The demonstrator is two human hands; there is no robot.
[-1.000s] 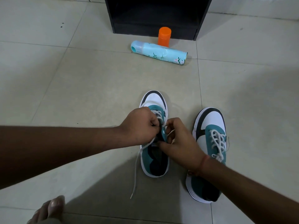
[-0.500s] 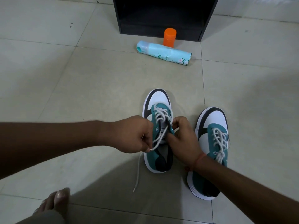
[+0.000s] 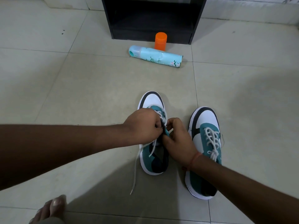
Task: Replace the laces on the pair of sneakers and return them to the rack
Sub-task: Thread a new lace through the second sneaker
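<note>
Two teal, white and black sneakers stand on the tiled floor, toes pointing away from me. The left sneaker (image 3: 152, 101) is partly laced with a white lace (image 3: 135, 167) whose loose end trails down-left across the floor. My left hand (image 3: 142, 125) pinches the lace at the eyelets over the tongue. My right hand (image 3: 178, 139) grips the sneaker's right side at the eyelets, fingers curled against the lace. The right sneaker (image 3: 205, 125) is fully laced in white. The black rack (image 3: 153, 15) stands open at the far centre.
A light blue spray can (image 3: 155, 56) lies on its side in front of the rack, with an orange cap (image 3: 160, 41) standing behind it. My bare foot (image 3: 53, 209) shows at the bottom left. Pale floor tiles surround everything.
My left hand has moved back up from the sneaker's left side to the eyelets, closing against my right hand. The camera tilted slightly; the sneakers have not shifted.
</note>
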